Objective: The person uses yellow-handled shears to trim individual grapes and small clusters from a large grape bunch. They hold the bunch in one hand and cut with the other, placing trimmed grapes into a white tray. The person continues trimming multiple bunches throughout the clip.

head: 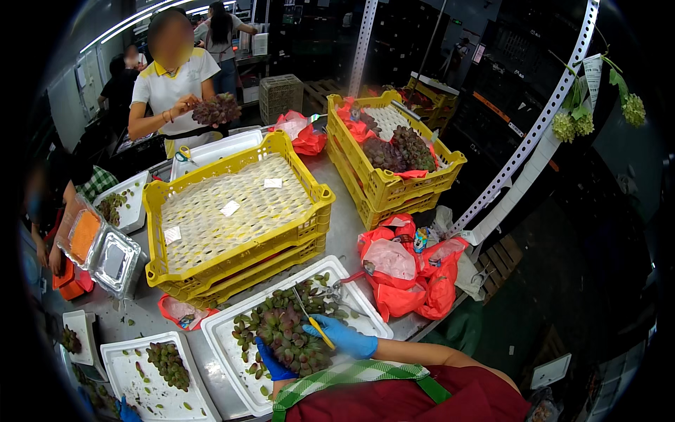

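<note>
My left hand (274, 361), in a dark blue glove, supports a large bunch of reddish-green grapes (287, 329) from its near left side. My right hand (348, 337), in a light blue glove, grips scissors (320, 332) with yellow handles, their slim metal blades pointing up over the bunch. The bunch rests low over a white foam tray (221, 337). Loose grapes (242, 332) are scattered in the tray around it. Toward the tray's far right corner lies a metal cutting tool (333, 293), partly covered by grapes.
Yellow crates (237, 269) stand stacked beyond my tray; another stack (369, 182) holds grapes. Red wrapping bags (411, 269) lie right. A second foam tray (195, 380) sits left, near a co-worker's gloved hand (126, 410). Across the table a person (176, 89) holds grapes.
</note>
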`<move>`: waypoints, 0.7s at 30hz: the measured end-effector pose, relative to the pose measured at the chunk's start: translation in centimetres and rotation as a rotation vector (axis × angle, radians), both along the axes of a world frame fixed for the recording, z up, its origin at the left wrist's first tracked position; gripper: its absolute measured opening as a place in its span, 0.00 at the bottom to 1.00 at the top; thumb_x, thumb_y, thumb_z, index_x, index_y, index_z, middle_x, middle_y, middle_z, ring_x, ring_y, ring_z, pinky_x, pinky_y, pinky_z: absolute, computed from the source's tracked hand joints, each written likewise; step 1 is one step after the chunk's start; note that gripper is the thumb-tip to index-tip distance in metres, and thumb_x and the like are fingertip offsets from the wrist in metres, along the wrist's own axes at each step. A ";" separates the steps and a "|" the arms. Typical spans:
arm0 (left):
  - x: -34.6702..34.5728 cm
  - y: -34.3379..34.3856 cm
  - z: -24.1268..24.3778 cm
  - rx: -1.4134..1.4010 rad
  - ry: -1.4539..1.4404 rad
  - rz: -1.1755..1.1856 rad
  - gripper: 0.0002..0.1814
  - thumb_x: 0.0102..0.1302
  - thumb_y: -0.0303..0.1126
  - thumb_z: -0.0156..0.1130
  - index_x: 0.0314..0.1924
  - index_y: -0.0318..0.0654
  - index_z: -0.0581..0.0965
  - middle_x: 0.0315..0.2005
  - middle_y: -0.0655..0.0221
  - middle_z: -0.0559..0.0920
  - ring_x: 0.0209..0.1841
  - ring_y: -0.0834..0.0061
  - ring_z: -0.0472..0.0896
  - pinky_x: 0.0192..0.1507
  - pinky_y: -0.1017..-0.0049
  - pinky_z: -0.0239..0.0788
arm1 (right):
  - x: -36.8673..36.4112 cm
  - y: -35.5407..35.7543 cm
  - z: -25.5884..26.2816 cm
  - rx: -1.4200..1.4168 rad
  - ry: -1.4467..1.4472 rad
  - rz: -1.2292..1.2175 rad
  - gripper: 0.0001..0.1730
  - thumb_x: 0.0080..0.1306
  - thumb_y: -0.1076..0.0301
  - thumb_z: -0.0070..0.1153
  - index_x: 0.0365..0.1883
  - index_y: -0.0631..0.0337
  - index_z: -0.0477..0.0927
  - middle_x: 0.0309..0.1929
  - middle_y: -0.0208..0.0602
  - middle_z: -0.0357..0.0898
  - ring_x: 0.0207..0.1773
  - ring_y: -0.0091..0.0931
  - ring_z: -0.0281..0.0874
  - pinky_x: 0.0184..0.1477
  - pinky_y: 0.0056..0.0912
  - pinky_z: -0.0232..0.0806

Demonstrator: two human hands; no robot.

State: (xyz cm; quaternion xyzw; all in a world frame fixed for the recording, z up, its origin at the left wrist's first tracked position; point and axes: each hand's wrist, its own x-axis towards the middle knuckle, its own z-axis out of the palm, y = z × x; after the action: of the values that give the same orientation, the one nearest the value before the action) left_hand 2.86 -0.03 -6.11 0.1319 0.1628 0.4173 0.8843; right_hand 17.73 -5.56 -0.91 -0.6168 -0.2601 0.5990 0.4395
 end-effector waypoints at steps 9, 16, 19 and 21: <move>0.0 0.1 -0.5 0.016 0.022 0.012 0.37 0.63 0.61 0.35 0.63 0.42 0.59 0.59 0.60 0.65 0.58 0.61 0.66 0.59 0.62 0.58 | -0.1 0.1 -0.2 0.021 -0.010 0.000 0.31 0.62 0.52 0.54 0.57 0.64 0.65 0.49 0.33 0.71 0.50 0.19 0.66 0.50 0.20 0.60; -0.1 -0.1 -0.1 -0.005 0.050 0.018 0.37 0.64 0.60 0.35 0.63 0.42 0.59 0.59 0.60 0.64 0.58 0.61 0.66 0.59 0.62 0.57 | -0.1 0.1 -0.4 0.015 0.005 -0.010 0.32 0.61 0.52 0.55 0.57 0.64 0.65 0.49 0.33 0.71 0.50 0.19 0.66 0.50 0.20 0.60; -0.2 0.0 -0.3 -0.006 0.057 0.026 0.36 0.64 0.60 0.35 0.63 0.41 0.59 0.59 0.60 0.64 0.58 0.61 0.66 0.60 0.62 0.57 | -0.2 0.1 -0.1 0.013 0.006 -0.016 0.32 0.61 0.51 0.54 0.57 0.64 0.65 0.49 0.34 0.71 0.50 0.20 0.66 0.50 0.20 0.60; -0.3 0.0 -0.4 0.004 0.069 0.025 0.36 0.64 0.60 0.35 0.63 0.42 0.59 0.59 0.60 0.64 0.59 0.61 0.65 0.60 0.62 0.57 | -0.3 0.0 0.2 0.020 -0.007 -0.015 0.33 0.61 0.51 0.54 0.57 0.64 0.65 0.49 0.34 0.71 0.50 0.20 0.66 0.50 0.20 0.60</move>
State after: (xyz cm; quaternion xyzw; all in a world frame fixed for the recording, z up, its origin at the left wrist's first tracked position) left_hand 2.54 -0.03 -6.47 0.1458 0.1941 0.4237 0.8727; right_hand 17.48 -5.52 -0.67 -0.6164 -0.2627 0.5910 0.4492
